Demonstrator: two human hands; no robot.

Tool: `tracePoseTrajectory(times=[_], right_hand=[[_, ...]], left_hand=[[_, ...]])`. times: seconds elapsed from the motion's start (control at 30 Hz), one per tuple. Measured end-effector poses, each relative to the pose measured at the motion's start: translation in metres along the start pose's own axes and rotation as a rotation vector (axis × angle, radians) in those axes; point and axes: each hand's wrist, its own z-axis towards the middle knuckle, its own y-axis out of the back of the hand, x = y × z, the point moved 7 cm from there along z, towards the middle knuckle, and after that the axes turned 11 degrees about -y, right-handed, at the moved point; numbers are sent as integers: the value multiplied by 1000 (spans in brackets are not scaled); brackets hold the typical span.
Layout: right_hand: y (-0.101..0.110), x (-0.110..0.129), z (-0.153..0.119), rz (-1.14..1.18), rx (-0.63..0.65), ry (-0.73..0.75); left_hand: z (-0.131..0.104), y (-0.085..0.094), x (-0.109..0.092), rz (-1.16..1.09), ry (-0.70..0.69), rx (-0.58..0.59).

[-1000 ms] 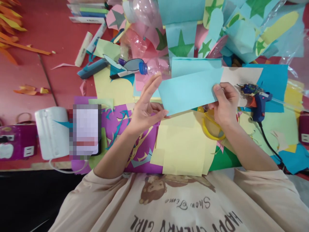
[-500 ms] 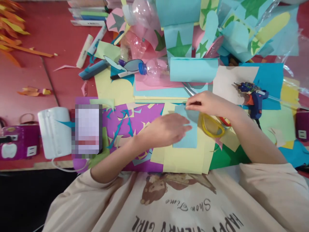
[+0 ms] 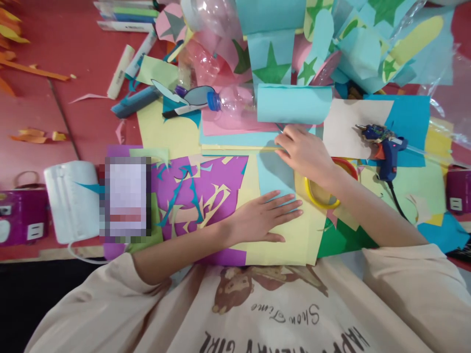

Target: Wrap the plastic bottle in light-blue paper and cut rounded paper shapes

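A light blue piece of paper (image 3: pixel 275 174) lies on pale yellow sheets (image 3: pixel 272 252) in front of me. My left hand (image 3: pixel 270 215) rests flat across its lower end, fingers spread and holding nothing. At the far end of the same paper, my right hand (image 3: pixel 303 152) has its fingers bent and closed at the edge; the exact grip is partly hidden. Below my right wrist are yellow-handled scissors (image 3: pixel 312 196), with the tip of a blade showing beyond my fingers. A roll of light blue paper (image 3: pixel 294 104) lies just beyond that hand, against a clear plastic bottle (image 3: pixel 235 102).
A blue hot glue gun (image 3: pixel 388 157) lies on the right with its cord trailing. Paper scraps (image 3: pixel 187 196) cover a purple sheet to the left, beside a phone (image 3: pixel 127 198) and a white device (image 3: pixel 71 201). Markers (image 3: pixel 120 71) and star-decorated paper (image 3: pixel 271 63) are farther back.
My left hand has come down and flattened, its fingers spreading over the lower end of the light blue paper. My right hand has shifted slightly left and turned over its far end.
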Motion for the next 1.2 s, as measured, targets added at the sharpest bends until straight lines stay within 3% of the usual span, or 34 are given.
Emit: tracePoseTrajectory(times=[0.07,0.2,0.3,0.4,0.47,0.57,0.63,0.73,0.8,0.87,0.97,1.1,1.2], right_hand=[[1,4,-12,28,-41,-11],[-10,21,-38,264,141,75],[-14,22,-46,400,192,52],[-14,16,-46,492,177,36],[-15,14,-46,525,173,46],[-16,12,-45,541,166,60],[-16,12,-45,542,158,64],[-15,12,-46,541,157,66],[-15,12,-46,549,156,61],[-15,12,-46,564,152,54],[-16,11,-45,572,147,50],[-15,11,-46,571,138,68],[-16,11,-46,573,143,73]], left_hand=[[0,-1,1,-20,0,-10],[0,-7,2,-82,18,-32],[2,-5,1,-148,28,-46],[-1,15,6,-279,-5,-109],[-13,38,21,-393,1,-214],[-57,77,78,-217,315,-477],[-96,91,119,-88,581,-558],[-148,97,170,78,1008,-562],[-166,91,190,46,1192,-543],[-170,82,200,-14,1290,-531],[-162,78,203,6,1305,-553],[-157,82,195,40,1249,-557],[-177,85,179,-32,1324,-477]])
